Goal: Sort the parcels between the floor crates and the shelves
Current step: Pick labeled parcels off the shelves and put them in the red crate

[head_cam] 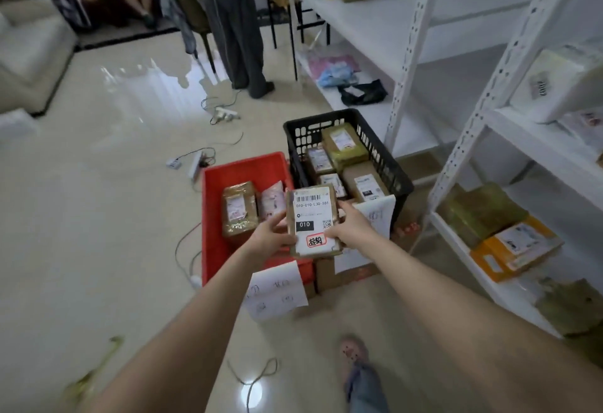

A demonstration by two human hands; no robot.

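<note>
I hold a brown cardboard parcel (312, 218) with a white label reading 010 up in front of me, above the crates. My left hand (272, 236) grips its left edge and my right hand (349, 225) grips its right edge. Below it, the red crate (228, 168) holds two parcels, a brown one (238, 208) and a pale one (270, 200). The black crate (378, 148) behind holds several labelled parcels. White shelves (463, 138) stand on the right with brown and orange parcels (515, 246) on the low shelf.
Paper signs (275, 292) hang on the crates' front walls. A cardboard box (346, 274) sits under the black crate's sign. Power strips and cables (195, 161) lie on the tiled floor. A person in grey trousers (235, 31) stands at the back. My foot (354, 357) is near the shelf.
</note>
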